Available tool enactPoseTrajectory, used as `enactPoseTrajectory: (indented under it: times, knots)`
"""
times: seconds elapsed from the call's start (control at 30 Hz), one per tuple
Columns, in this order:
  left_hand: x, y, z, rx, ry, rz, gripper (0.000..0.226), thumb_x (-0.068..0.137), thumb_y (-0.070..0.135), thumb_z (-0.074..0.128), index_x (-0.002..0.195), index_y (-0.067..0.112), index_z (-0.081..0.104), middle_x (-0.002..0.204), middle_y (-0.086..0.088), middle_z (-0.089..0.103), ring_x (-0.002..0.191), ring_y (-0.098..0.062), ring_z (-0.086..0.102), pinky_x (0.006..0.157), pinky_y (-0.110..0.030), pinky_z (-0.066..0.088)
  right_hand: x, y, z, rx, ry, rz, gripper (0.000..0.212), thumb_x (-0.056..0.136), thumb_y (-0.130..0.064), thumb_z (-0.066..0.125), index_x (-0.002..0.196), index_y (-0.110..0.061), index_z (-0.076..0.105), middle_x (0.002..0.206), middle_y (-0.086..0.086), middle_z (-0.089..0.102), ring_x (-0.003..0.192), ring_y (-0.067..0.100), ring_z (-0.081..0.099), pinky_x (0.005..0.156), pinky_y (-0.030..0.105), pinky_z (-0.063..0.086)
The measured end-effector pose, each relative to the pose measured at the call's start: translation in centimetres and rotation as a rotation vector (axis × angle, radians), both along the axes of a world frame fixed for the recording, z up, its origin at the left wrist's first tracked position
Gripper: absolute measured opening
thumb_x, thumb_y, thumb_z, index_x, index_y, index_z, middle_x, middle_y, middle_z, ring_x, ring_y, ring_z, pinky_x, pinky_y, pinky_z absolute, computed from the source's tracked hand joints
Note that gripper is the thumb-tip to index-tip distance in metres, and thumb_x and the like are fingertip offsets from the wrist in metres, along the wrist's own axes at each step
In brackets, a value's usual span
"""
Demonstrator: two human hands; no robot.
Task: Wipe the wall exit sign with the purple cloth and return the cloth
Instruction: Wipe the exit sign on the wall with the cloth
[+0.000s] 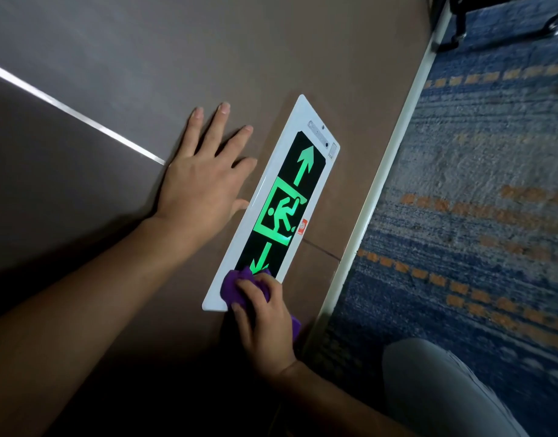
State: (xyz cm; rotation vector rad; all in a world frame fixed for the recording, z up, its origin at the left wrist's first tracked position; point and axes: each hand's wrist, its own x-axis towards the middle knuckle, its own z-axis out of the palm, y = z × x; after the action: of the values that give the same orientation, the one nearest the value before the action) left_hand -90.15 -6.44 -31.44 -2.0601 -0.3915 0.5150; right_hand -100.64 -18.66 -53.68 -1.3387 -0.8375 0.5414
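The exit sign (281,197) is a long white-framed panel on the brown wall, with a glowing green running figure between two green arrows on black. My right hand (265,323) is closed around the bunched purple cloth (232,287) and presses it on the sign's near end, covering the tip of the lower arrow. My left hand (205,175) lies flat on the wall with fingers spread, just left of the sign, its thumb touching the white frame.
A white baseboard (385,175) runs along the wall's foot, right of the sign. Beyond it lies blue carpet with orange dashes (479,197). My grey-trousered knee (435,386) is at bottom right. A dark furniture leg (460,23) stands at top right.
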Motion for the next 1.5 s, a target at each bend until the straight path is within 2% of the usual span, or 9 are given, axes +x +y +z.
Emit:
enactPoseTrajectory:
  times: [0.17,0.33,0.7,1.0,1.1,1.17,1.27,1.4,1.5]
  knots:
    - [0.1,-0.2,0.0,-0.024,-0.008,0.019,0.068,0.096,0.063,0.057,0.153,0.027,0.049,0.177,-0.007,0.013,0.163,-0.043,-0.002,0.13,-0.062,-0.002,5.2,3.0,-1.8,-0.003,-0.042,-0.082,0.04,0.097,-0.036,0.059,0.136,-0.032,0.05,0.141,0.003,0.043,0.122,0.026,0.055,0.097,0.038,0.052]
    - [0.0,-0.1,-0.1,-0.031,-0.036,-0.013,0.068,0.094,0.062,0.061,0.151,0.026,0.053,0.176,-0.007,0.018,0.163,-0.043,0.001,0.129,-0.061,-0.002,12.5,6.3,-2.8,0.031,-0.235,-0.137,0.041,0.1,-0.04,0.053,0.139,-0.029,0.048,0.138,0.004,0.042,0.118,0.023,0.054,0.087,0.035,0.055]
    - [-0.2,0.3,-0.3,-0.003,0.002,-0.013,0.069,0.095,0.065,0.055,0.153,0.028,0.048,0.177,-0.008,0.014,0.163,-0.045,-0.002,0.129,-0.063,0.001,22.6,10.9,-1.4,-0.004,-0.324,-0.29,0.036,0.103,-0.029,0.057,0.139,-0.024,0.052,0.141,0.006,0.049,0.12,0.023,0.057,0.093,0.036,0.057]
    - [-0.1,0.1,-0.1,-0.006,-0.009,-0.018,0.065,0.095,0.063,0.057,0.149,0.027,0.053,0.175,-0.008,0.021,0.163,-0.044,0.002,0.129,-0.063,0.002,26.0,10.9,-0.8,-0.18,-0.172,-0.345,0.038,0.102,-0.036,0.055,0.139,-0.032,0.053,0.132,0.0,0.052,0.103,0.011,0.058,0.081,0.029,0.056]
    - [-0.1,-0.4,-0.3,-0.168,-0.164,-0.035,0.053,0.098,0.052,0.057,0.143,0.024,0.063,0.17,-0.009,0.035,0.162,-0.04,0.016,0.13,-0.06,0.007,26.0,8.4,-2.3,-0.338,-0.053,-0.359,0.042,0.098,-0.034,0.06,0.14,-0.033,0.053,0.131,0.003,0.053,0.103,0.021,0.063,0.076,0.03,0.051]
    - [-0.1,-1.6,-1.2,-0.358,-0.369,-0.067,0.045,0.099,0.039,0.058,0.139,0.019,0.067,0.165,-0.01,0.043,0.158,-0.038,0.031,0.128,-0.056,0.023,25.4,6.3,-3.2,-0.356,0.059,-0.337,0.044,0.097,-0.034,0.063,0.14,-0.033,0.054,0.13,0.002,0.056,0.105,0.021,0.062,0.084,0.035,0.054]
    - [0.1,-3.8,-3.9,-0.491,-0.556,-0.175,0.04,0.097,0.028,0.059,0.134,0.015,0.069,0.16,-0.01,0.049,0.134,-0.036,0.057,0.104,-0.047,0.048,24.7,3.2,-2.5,-0.311,0.143,-0.267,0.046,0.094,-0.032,0.069,0.137,-0.032,0.057,0.127,-0.004,0.062,0.105,0.012,0.061,0.093,0.037,0.056]
    - [0.7,-7.2,-7.2,-0.77,-0.836,-0.021,0.048,0.1,0.045,0.048,0.129,0.016,0.071,0.145,-0.003,0.061,0.121,-0.027,0.065,0.097,-0.038,0.053,25.1,-1.0,1.1,-0.198,0.185,-0.203,0.051,0.09,-0.036,0.073,0.137,-0.033,0.055,0.126,-0.01,0.065,0.105,0.006,0.064,0.09,0.03,0.056]
    - [0.9,-8.8,-8.5,-1.042,-1.063,0.29,0.066,0.092,0.071,0.043,0.138,0.026,0.063,0.134,0.007,0.068,0.118,-0.016,0.066,0.097,-0.032,0.052,25.3,-3.4,4.4,-0.135,0.27,-0.155,0.047,0.095,-0.042,0.065,0.14,-0.032,0.054,0.128,-0.006,0.065,0.111,0.012,0.065,0.096,0.037,0.056]
